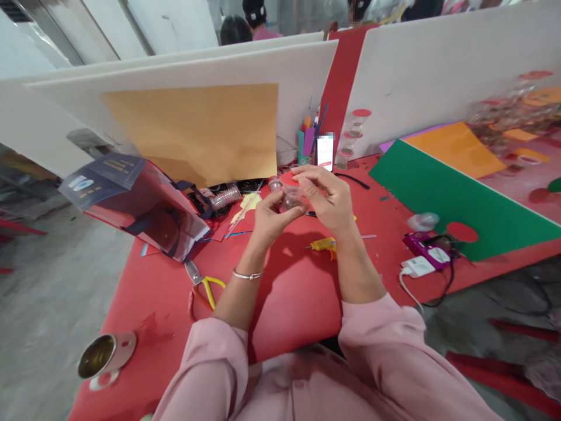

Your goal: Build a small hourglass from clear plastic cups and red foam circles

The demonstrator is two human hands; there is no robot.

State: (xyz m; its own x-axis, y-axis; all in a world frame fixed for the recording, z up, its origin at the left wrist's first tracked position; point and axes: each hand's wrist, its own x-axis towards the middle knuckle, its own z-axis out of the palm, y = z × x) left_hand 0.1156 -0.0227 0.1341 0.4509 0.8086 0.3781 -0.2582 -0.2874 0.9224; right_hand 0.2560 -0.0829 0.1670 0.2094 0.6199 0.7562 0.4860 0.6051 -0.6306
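In front of me, above the red table, both hands hold a clear hourglass-shaped piece (290,202) with a red disc (288,179) on top. My left hand (272,215) is closed around its lower part, thumb and fingers on either side. With its fingers bent over the disc, my right hand (328,197) grips the top from the right. Part of the piece is hidden behind the fingers. A yellow glue gun (324,245) lies on the table just below my right hand. Left of my left forearm are pliers (205,286) with red and yellow handles.
A dark blue and red bag (131,204) stands at left, with a mug (120,351) near the table's left edge. A phone (325,153) and stacked clear pieces (352,140) stand behind. Right are a green board (460,202) and a purple power strip (427,251) with cables.
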